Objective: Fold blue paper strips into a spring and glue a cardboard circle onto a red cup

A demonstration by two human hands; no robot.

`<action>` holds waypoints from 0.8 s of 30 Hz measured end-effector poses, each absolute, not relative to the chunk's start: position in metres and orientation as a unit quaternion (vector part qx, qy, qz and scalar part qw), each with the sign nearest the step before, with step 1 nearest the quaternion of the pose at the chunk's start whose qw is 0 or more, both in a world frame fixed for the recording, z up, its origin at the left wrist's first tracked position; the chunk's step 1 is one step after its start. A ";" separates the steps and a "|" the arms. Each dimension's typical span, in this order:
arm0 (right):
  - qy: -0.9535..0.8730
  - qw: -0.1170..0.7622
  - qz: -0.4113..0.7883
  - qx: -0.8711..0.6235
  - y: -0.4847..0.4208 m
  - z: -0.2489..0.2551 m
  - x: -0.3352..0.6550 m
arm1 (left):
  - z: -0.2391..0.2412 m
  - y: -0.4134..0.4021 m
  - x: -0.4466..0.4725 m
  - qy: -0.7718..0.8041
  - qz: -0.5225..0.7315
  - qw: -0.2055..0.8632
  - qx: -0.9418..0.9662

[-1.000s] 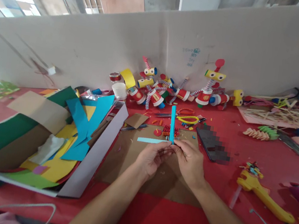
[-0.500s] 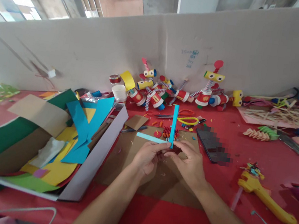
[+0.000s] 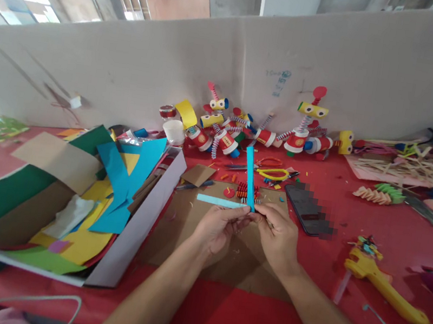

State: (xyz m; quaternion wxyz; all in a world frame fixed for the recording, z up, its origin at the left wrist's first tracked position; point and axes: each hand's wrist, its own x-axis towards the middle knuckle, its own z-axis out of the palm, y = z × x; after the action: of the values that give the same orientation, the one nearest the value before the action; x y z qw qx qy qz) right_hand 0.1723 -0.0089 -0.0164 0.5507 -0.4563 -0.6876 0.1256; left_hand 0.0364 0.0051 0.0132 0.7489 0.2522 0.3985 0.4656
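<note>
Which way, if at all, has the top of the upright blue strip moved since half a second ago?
Yes: the top of the blue strip has tipped left, away from the yellow handle lying on the table.

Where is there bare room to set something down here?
Red tabletop shows bare between the phone and the folded paper strips, and between the forearms, nearer than the brown cardboard. Crowded: the wall side with toy figures, and the paper-filled box.

Can't read any text: teal handwriting [image 3: 280, 83] on grey partition [image 3: 139, 78] too blurred, label [image 3: 226, 143] on red-and-white paper cup [image 3: 219, 146] too small.
</note>
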 end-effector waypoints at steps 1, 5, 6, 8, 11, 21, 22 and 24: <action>-0.684 0.553 0.132 -0.456 -0.009 -0.017 0.172 | 0.014 0.005 0.037 0.399 0.468 0.746 0.256; -0.657 0.562 0.195 -0.463 -0.008 -0.018 0.169 | 0.011 0.004 0.039 0.404 0.504 0.709 0.282; -0.645 0.562 0.222 -0.468 -0.007 -0.017 0.168 | 0.010 0.004 0.040 0.405 0.513 0.699 0.291; -0.616 0.561 0.282 -0.477 -0.007 -0.016 0.167 | 0.008 0.004 0.041 0.406 0.527 0.681 0.307; -0.556 0.565 0.383 -0.475 -0.006 -0.015 0.165 | 0.005 0.003 0.043 0.415 0.548 0.645 0.334; -0.366 0.586 0.558 -0.460 -0.001 -0.025 0.161 | 0.008 -0.003 0.052 0.446 0.554 0.583 0.392; -0.366 0.588 0.557 -0.458 0.000 -0.026 0.162 | 0.008 -0.003 0.052 0.441 0.553 0.588 0.392; -0.369 0.590 0.553 -0.459 0.000 -0.026 0.163 | 0.007 -0.004 0.053 0.436 0.551 0.598 0.385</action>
State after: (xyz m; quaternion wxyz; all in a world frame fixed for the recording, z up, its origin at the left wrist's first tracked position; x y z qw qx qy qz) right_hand 0.1628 -0.0001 -0.0256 0.5899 -0.4591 -0.3686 0.5526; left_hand 0.0530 -0.0036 0.0068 0.5976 0.3855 0.4364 0.5513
